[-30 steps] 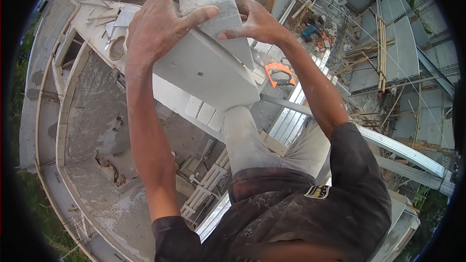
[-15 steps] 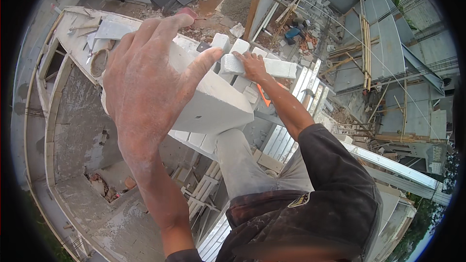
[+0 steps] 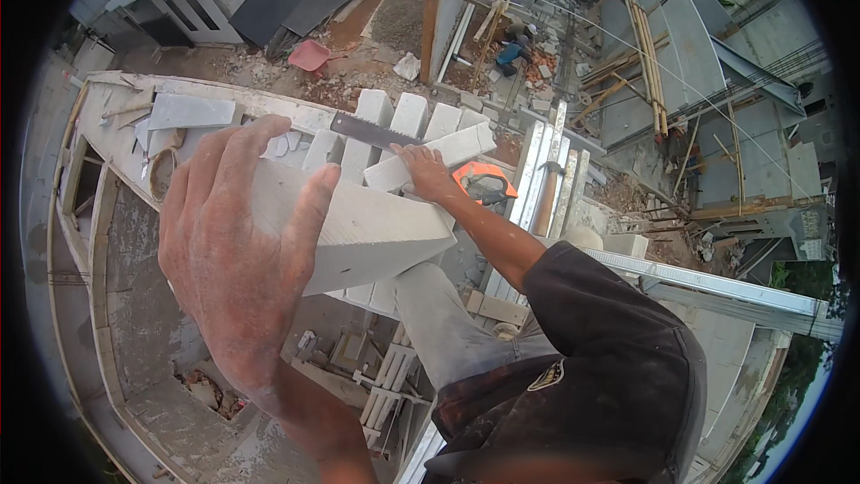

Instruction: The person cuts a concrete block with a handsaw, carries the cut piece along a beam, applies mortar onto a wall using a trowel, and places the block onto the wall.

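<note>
A large white aerated concrete block (image 3: 376,229) is tilted close in front of me, its near end above my knee. My left hand (image 3: 237,233) is closed over its left end, thumb on the near side; the fingertips are partly hidden. Beyond it, my right hand (image 3: 425,172) grips a narrow white concrete strip (image 3: 457,145) from above. That strip lies slantwise across a handsaw (image 3: 372,130), whose dark toothed blade shows to the left and whose orange handle (image 3: 484,181) shows to the right. Several white blocks (image 3: 409,115) stand in a row beneath and behind.
A hammer (image 3: 545,202) lies on metal channels (image 3: 524,166) to the right. On the left, a curved concrete ledge (image 3: 112,90) carries a grey offcut (image 3: 193,111) and a roll of tape (image 3: 161,172). Far below, a person (image 3: 512,54) crouches among rubble near a red pan (image 3: 309,56).
The view has shifted. My left hand and the large block have moved left and lower. My right hand has swung the strip to a slant, and more of the saw shows.
</note>
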A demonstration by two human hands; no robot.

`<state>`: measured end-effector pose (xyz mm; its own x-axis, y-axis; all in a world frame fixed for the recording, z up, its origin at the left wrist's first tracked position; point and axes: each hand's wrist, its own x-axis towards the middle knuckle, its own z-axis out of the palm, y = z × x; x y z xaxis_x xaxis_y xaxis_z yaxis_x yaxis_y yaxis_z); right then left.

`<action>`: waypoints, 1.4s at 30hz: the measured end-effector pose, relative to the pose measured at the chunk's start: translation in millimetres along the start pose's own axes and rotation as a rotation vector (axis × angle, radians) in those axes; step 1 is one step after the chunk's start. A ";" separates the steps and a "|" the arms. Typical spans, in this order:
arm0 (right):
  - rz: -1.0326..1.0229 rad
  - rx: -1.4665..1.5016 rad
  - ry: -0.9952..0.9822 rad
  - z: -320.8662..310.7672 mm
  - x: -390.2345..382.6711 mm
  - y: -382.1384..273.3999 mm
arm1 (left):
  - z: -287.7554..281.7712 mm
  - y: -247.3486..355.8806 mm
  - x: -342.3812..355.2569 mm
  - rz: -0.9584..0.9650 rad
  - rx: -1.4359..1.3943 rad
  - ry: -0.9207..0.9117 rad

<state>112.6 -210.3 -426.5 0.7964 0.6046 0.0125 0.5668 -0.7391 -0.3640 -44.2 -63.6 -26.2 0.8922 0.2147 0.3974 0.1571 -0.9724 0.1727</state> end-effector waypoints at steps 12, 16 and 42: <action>0.395 -0.204 0.111 -260.6 -286.4 28.5 | -0.2 1.4 -3.1 -0.020 0.041 -0.049; 0.281 -0.570 0.044 -272.1 -305.0 52.4 | 1.6 -5.6 -1.5 -0.037 0.020 -0.105; 0.751 0.680 -0.905 -326.2 -552.0 -74.9 | -37.9 -16.2 -0.1 0.161 0.045 -0.800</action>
<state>-300.8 -585.5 -102.3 0.2989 0.3006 -0.9057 -0.3640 -0.8414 -0.3994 -62.8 -44.3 5.1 0.9350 -0.0415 -0.3522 0.0034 -0.9921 0.1257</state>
